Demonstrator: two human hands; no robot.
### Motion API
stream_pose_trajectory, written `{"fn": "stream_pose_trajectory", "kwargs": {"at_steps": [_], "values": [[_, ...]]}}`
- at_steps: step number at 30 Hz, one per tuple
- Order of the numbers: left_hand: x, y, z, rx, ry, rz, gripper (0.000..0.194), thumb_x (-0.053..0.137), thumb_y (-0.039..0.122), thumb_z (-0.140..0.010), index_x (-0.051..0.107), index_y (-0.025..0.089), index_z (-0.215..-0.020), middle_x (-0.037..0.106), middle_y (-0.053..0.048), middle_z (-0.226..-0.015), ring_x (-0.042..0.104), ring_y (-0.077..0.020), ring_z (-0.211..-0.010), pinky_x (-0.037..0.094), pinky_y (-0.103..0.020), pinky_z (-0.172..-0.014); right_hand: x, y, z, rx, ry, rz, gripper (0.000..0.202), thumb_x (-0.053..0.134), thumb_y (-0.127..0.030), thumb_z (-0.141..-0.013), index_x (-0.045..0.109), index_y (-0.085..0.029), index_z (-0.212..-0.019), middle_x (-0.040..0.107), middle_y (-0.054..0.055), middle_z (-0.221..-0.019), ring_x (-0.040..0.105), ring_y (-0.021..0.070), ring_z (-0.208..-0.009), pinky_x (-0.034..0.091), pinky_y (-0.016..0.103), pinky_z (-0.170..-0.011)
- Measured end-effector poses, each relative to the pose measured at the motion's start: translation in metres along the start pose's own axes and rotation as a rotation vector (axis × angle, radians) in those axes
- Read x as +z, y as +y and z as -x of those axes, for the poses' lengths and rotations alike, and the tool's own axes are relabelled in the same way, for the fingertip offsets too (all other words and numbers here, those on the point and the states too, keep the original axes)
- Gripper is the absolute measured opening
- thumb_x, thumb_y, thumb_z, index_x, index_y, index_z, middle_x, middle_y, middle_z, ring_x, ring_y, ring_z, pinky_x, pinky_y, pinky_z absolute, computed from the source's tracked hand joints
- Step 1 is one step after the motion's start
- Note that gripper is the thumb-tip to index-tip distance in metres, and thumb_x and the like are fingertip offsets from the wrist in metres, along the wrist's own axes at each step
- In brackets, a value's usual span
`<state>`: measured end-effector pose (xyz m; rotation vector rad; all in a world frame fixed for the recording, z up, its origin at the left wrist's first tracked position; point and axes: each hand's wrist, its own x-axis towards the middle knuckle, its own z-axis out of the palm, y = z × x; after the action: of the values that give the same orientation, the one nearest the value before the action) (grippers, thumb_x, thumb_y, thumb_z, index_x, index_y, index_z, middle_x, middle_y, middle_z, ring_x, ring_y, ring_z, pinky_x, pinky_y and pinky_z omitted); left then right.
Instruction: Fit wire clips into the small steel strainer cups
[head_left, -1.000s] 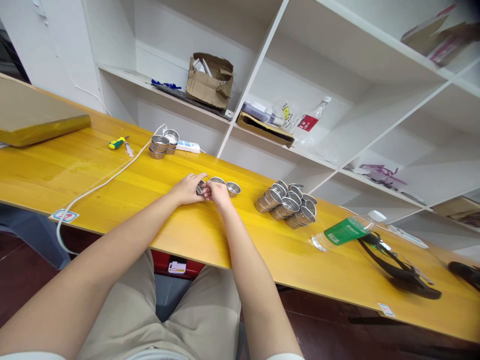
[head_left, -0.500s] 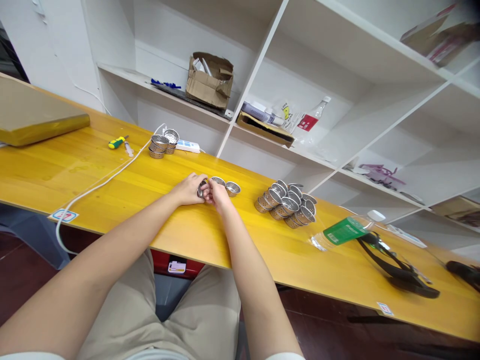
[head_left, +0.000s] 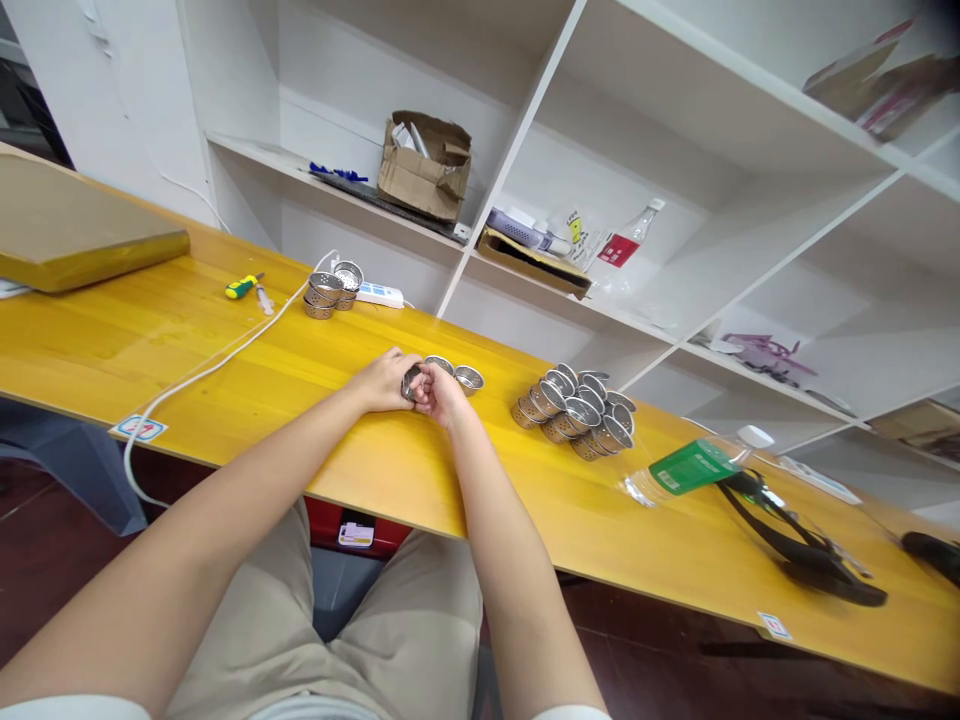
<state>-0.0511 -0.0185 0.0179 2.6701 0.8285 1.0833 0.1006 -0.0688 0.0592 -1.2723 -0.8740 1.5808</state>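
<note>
My left hand (head_left: 386, 382) is wrapped round a metal cup (head_left: 410, 382), which is tipped with its opening toward my right hand. The curled fingers of my right hand (head_left: 437, 392) are at the cup's opening; whether they pinch anything small is hidden. Just behind my hands two perforated metal cups stand on the yellow table, one (head_left: 469, 377) to the right and one (head_left: 438, 363) partly covered by my right hand. Stacks of similar cups (head_left: 581, 408) stand close together to the right. A smaller group of cups (head_left: 326, 288) is at the back left.
A green-labelled bottle (head_left: 694, 466) lies on the right beside a black strap (head_left: 802, 545). A white cable (head_left: 217, 362) crosses the table at left, near a screwdriver (head_left: 241, 287). A power strip (head_left: 380, 294) lies at the back, and shelves (head_left: 420, 232) rise behind.
The view has shifted slightly. The cup in my left hand has turned a little, and my right fingers have shifted at its opening.
</note>
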Motion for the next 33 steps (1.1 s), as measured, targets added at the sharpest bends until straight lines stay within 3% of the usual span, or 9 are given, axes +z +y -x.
{"fn": "stream_pose_trajectory", "kwargs": {"at_steps": [3, 10, 18, 20, 24, 26, 33], "values": [[0.000, 0.001, 0.000, 0.003, 0.014, -0.004, 0.058, 0.083, 0.038, -0.067, 0.061, 0.022, -0.119, 0.069, -0.005, -0.105, 0.057, -0.0273, -0.101, 0.052, -0.038, -0.090, -0.001, -0.001, 0.000, 0.000, -0.006, 0.012, 0.041, 0.051, -0.036, -0.092, 0.058, -0.018, -0.055, 0.046, -0.001, -0.039, 0.031, 0.0090, -0.038, 0.021, 0.020, -0.039], [-0.001, 0.002, 0.000, 0.017, 0.018, -0.028, 0.059, 0.082, 0.037, -0.068, 0.061, 0.020, -0.120, 0.070, -0.007, -0.108, 0.057, -0.0281, -0.102, 0.053, -0.040, -0.091, -0.002, -0.002, -0.001, 0.018, -0.031, 0.020, 0.046, 0.043, -0.032, -0.095, 0.055, -0.018, -0.053, 0.043, -0.001, -0.039, 0.029, 0.0090, -0.037, 0.020, 0.020, -0.040], [-0.004, 0.002, -0.002, 0.054, 0.034, -0.044, 0.052, 0.080, 0.035, -0.069, 0.061, 0.019, -0.115, 0.070, -0.008, -0.103, 0.060, -0.0278, -0.099, 0.051, -0.041, -0.092, -0.004, 0.003, -0.005, -0.079, -0.041, 0.041, 0.039, 0.056, -0.042, -0.091, 0.055, -0.020, -0.059, 0.045, -0.003, -0.045, 0.030, 0.0081, -0.040, 0.020, 0.021, -0.042], [-0.005, 0.002, -0.003, 0.057, 0.073, -0.044, 0.050, 0.079, 0.034, -0.070, 0.060, 0.018, -0.114, 0.069, -0.009, -0.105, 0.061, -0.0281, -0.099, 0.051, -0.043, -0.094, -0.004, 0.005, -0.007, -0.184, 0.022, 0.134, 0.036, 0.062, -0.045, -0.087, 0.056, -0.020, -0.062, 0.050, -0.003, -0.051, 0.034, 0.0084, -0.043, 0.023, 0.023, -0.043], [-0.007, 0.001, -0.002, 0.045, 0.146, -0.037, 0.053, 0.078, 0.035, -0.073, 0.058, 0.017, -0.118, 0.067, -0.012, -0.114, 0.061, -0.0302, -0.105, 0.052, -0.045, -0.096, -0.010, 0.008, -0.011, -0.494, 0.325, 0.491, 0.025, 0.070, -0.039, -0.077, 0.055, -0.022, -0.066, 0.057, -0.004, -0.062, 0.048, 0.0112, -0.055, 0.039, 0.024, -0.055], [-0.008, 0.001, -0.001, 0.029, 0.163, -0.022, 0.053, 0.077, 0.038, -0.075, 0.057, 0.017, -0.119, 0.067, -0.012, -0.115, 0.062, -0.0302, -0.107, 0.052, -0.045, -0.097, -0.014, 0.009, -0.014, -0.560, 0.430, 0.605, 0.022, 0.072, -0.036, -0.074, 0.056, -0.022, -0.071, 0.060, -0.004, -0.066, 0.054, 0.0127, -0.062, 0.043, 0.025, -0.064], [-0.010, 0.004, 0.001, -0.007, 0.121, 0.033, 0.057, 0.075, 0.035, -0.074, 0.056, 0.016, -0.125, 0.066, -0.012, -0.120, 0.064, -0.0297, -0.113, 0.052, -0.043, -0.103, -0.018, 0.015, -0.017, -0.483, 0.352, 0.820, 0.017, 0.068, -0.035, -0.075, 0.056, -0.024, -0.072, 0.060, -0.004, -0.062, 0.056, 0.0157, -0.063, 0.044, 0.026, -0.063]]}}
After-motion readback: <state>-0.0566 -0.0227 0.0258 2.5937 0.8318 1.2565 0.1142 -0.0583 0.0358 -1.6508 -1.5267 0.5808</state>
